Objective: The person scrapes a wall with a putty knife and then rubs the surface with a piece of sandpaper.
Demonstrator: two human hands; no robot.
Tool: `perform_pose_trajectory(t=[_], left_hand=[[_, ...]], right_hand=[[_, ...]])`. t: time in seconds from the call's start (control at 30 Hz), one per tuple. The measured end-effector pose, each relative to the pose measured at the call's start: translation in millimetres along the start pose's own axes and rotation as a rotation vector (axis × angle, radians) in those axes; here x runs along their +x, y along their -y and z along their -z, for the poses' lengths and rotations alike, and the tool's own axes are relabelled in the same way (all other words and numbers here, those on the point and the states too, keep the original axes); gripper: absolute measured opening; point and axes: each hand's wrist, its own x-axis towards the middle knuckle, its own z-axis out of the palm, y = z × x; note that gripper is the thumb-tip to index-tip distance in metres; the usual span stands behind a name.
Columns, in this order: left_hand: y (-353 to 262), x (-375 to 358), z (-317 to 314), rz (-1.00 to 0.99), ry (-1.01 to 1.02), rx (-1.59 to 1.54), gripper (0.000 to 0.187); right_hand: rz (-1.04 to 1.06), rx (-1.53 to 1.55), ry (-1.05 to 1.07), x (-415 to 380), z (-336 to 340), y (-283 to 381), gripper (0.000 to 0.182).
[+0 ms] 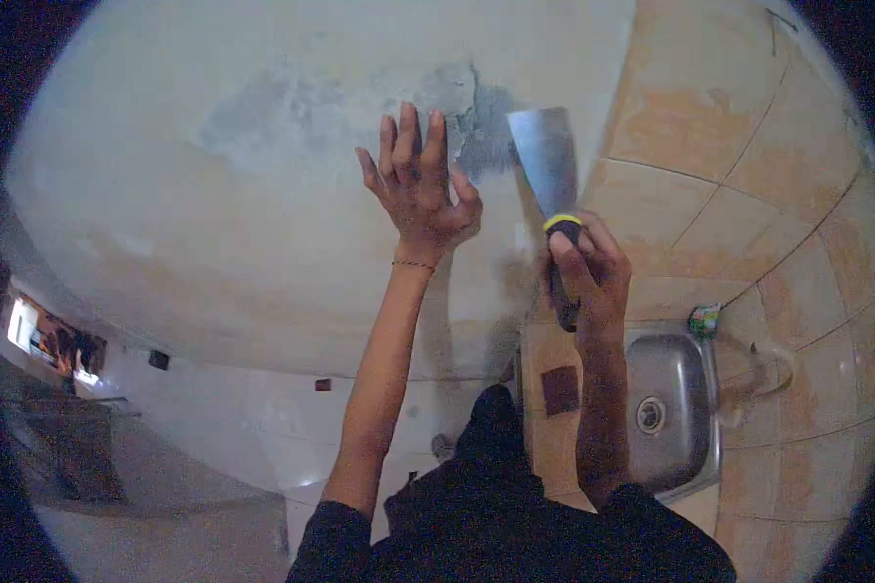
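Note:
My left hand (420,185) has its fingers spread against the pale wall (292,233), and a thin dark cord circles that wrist. Just above its fingertips lies a grey patch of peeling paint (447,92), with a raised, cracked edge and a darker scraped area on its right. My right hand (593,272) is wrapped round the dark handle of a putty knife (544,155) with a yellow collar. Its wide metal blade points up, just right of the dark grey area. The lower handle is partly hidden by my fingers.
Tan tiles (690,204) cover the wall to the right. Below my right hand is a steel sink (685,408) with a small green packet (705,321) at its back corner. A brown square piece (559,390) lies on the counter beside the sink. A bright window (19,324) shows far left.

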Motion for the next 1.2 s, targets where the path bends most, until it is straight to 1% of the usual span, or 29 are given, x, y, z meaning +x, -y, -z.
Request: perform_pose_trajectory(t=[0.03, 0.13, 0.23, 0.33, 0.43, 0.53, 0.63, 0.73, 0.83, 0.93, 1.03, 1.13, 1.2], left_hand=[[0, 2, 0, 0.002, 0.0, -0.005, 0.064], [-3, 3, 2, 0.015, 0.0, -0.023, 0.063], [-2, 3, 4, 0.025, 0.02, -0.024, 0.063], [-1, 1, 5, 0.042, 0.043, -0.015, 0.063], [-2, 2, 7, 0.053, 0.04, -0.035, 0.064], [-3, 1, 7, 0.059, 0.05, -0.041, 0.064], [-3, -1, 6, 0.07, 0.065, -0.04, 0.065], [-2, -1, 4, 0.066, 0.041, -0.042, 0.065], [-2, -1, 6, 0.062, 0.036, -0.05, 0.064], [-2, -2, 5, 0.058, 0.037, -0.028, 0.063], [-2, -1, 6, 0.063, 0.048, -0.048, 0.062], [-3, 0, 8, 0.068, 0.047, -0.068, 0.061], [-3, -1, 7, 0.071, 0.043, -0.055, 0.061]], right_hand=[[0.045, -0.046, -0.024, 2, 1, -2, 0.043], [0.04, 0.238, 0.021, 5, 2, 5, 0.045], [-0.018, 0.188, 0.107, 15, 13, 2, 0.049], [0.001, 0.496, 0.142, 22, 8, -5, 0.05], [0.0, 0.556, 0.231, 29, 14, -19, 0.05], [-0.056, 0.619, 0.178, 24, 15, -17, 0.053], [-0.017, 0.626, 0.192, 25, 17, -19, 0.057], [-0.057, 0.452, 0.081, 20, 20, -15, 0.059], [-0.086, 0.382, 0.02, 15, 17, 1, 0.056], [-0.09, 0.216, -0.061, 10, 15, 3, 0.055], [-0.105, 0.23, -0.097, 8, 12, 5, 0.054], [-0.048, 0.238, -0.064, 10, 7, 6, 0.054], [-0.06, 0.201, -0.112, 7, 5, 13, 0.053]])
